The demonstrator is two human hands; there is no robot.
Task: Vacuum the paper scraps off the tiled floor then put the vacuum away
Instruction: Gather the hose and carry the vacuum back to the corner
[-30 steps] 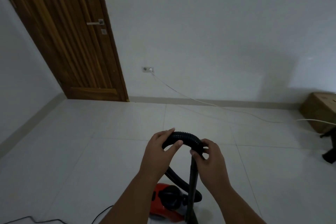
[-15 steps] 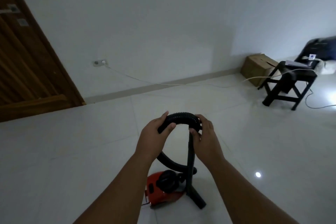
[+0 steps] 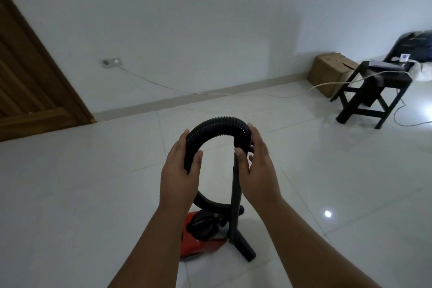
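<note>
Head view: both hands (image 3: 219,170) around hose (image 3: 217,128), cardboard box (image 3: 329,72) closed.

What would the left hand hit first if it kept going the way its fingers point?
The left hand is wrapped on the black hose, fingers pointing up and away toward the wall. Past the hose, nothing shows in that line before the wall, though depth is unclear.

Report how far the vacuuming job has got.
Done, apparently: no paper scraps show on the visible tiled floor. In hand: the left hand and right hand grip the black corrugated hose, bent in an arch above the red vacuum. Left: stowing the vacuum, which sits mid-floor.
</note>
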